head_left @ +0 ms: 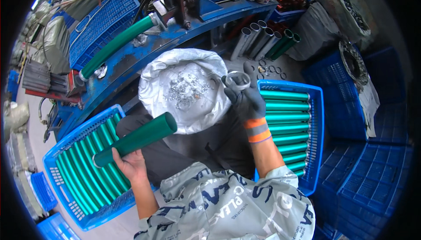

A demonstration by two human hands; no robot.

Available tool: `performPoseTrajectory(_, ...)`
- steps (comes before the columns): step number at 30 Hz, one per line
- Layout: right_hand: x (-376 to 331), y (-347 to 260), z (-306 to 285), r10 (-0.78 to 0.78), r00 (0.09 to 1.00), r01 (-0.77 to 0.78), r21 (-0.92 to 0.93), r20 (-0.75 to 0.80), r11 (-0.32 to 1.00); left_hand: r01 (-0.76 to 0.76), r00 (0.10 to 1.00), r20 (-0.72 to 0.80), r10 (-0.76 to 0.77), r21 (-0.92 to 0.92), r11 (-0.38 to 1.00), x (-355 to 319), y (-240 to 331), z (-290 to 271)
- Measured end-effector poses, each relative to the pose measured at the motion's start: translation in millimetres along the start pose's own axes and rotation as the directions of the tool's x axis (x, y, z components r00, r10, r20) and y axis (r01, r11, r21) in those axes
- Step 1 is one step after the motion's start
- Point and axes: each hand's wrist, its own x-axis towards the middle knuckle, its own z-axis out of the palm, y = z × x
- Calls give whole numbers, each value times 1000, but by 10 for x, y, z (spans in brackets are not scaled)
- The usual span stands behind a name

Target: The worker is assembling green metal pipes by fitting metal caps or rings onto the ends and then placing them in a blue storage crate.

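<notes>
the big blue metal machine frame (175,38) curves across the top, and every place here is told from it. a long green tube (116,45) lies on the frame, slanting down to the left. below the frame on the left sits a blue plastic crate (57,176) full of green tubes lying side by side. below the frame on the right sits another blue plastic crate (316,121), also full of green tubes with silver ends. just below the middle of the frame is an open silver bag (184,88) full of small shiny metal rings.

the bare left hand (127,163) is closed around the near end of a smooth green plastic tube (136,139). the tube points up toward the frame, over the person's lap, with its far end close to the bag.

the right hand (245,99) wears a grey glove with orange bands. its fingers are pinched on a silver metal ring (237,80), held up beside the bag's right edge.
</notes>
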Motion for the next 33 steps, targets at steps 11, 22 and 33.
performPoseTrajectory(11,-262,493,592,149,970,-219,420,193,881,-14,1000,6,14,33,999,-9,37,176)
performPoseTrajectory(22,-63,566,301,229,968,-235,-51,-107,971,-37,999,-7,37,12,999,102,193,-185)
performPoseTrajectory(33,1466,-661,-2845,-624,750,61,-915,-222,398,-73,991,-107,84,102,992,490,117,-528)
